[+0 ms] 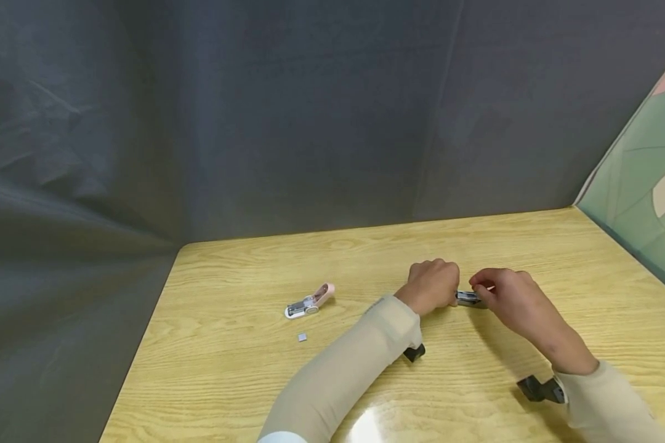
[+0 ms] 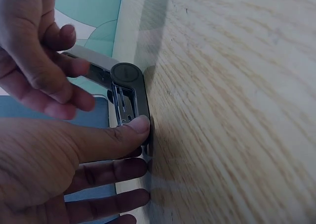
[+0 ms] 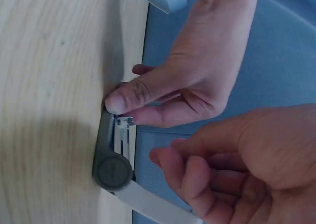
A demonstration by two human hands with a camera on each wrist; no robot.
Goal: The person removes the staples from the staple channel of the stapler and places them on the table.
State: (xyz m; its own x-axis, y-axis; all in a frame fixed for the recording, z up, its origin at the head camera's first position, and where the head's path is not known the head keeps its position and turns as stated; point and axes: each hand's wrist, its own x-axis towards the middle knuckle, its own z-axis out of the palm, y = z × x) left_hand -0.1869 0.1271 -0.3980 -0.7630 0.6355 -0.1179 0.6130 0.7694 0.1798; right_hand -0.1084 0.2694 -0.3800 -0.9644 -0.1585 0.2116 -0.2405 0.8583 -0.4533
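Note:
My left hand (image 1: 433, 284) pinches the front end of a small grey stapler (image 2: 142, 93) between thumb and fingers, holding it low at the wooden tabletop. The stapler is swung open at its round pivot (image 3: 113, 172), so its metal staple channel (image 3: 121, 135) lies exposed. Beside that channel is my right hand (image 1: 518, 301), its fingers curled and the thumb close to the index fingertip. Nothing shows between those fingertips. In the right wrist view they are slightly apart from the stapler.
A second stapler, white and pink (image 1: 313, 303), lies opened on the table (image 1: 221, 344) left of my hands. In front of it sits a small pale grey block (image 1: 302, 337). A dark curtain (image 1: 310, 123) stands behind the table, and a green patterned panel (image 1: 637, 166) borders its right side.

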